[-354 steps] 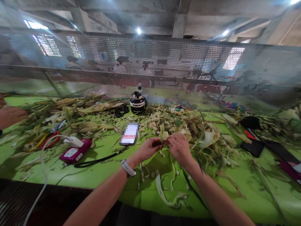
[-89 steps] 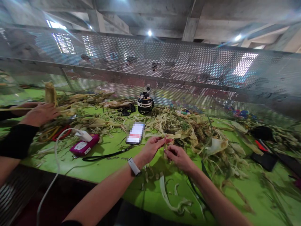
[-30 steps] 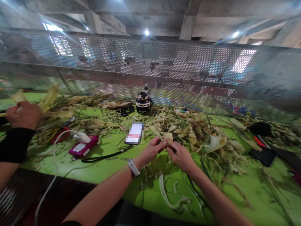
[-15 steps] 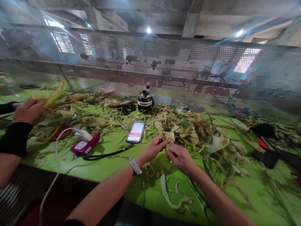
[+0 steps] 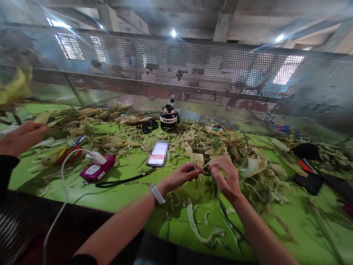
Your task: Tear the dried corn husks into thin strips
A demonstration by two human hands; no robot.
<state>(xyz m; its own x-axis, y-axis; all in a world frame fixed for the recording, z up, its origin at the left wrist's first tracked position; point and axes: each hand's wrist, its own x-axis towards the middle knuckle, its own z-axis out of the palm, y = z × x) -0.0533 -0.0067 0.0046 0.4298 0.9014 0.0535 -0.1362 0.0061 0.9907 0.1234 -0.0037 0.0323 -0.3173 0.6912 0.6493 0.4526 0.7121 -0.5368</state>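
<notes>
My left hand [image 5: 185,174], with a pale watch strap [image 5: 157,194] on the wrist, pinches a pale corn husk piece [image 5: 198,159] between thumb and fingertips. Close beside it, my right hand [image 5: 225,176] has its fingers curled and is blurred by motion; a thin strip seems to run between the two hands, but what the right fingers hold is hard to make out. Below the hands, a curled husk strip [image 5: 197,226] lies on the green tabletop [image 5: 154,215]. A heap of dried husks [image 5: 231,145] spreads behind and to the right.
A lit phone [image 5: 158,154] with a black strap lies left of my hands. Further left are a purple power bank [image 5: 97,170] with a white cable, and a co-worker's hand [image 5: 23,138]. A black bottle [image 5: 168,117] stands before a perforated metal screen [image 5: 193,70]. Dark items [image 5: 309,180] lie at right.
My right hand has moved right and slightly up, away from my left hand, which stays nearly in place. The co-worker's hand has shifted left and down, and a yellowish husk there is now higher.
</notes>
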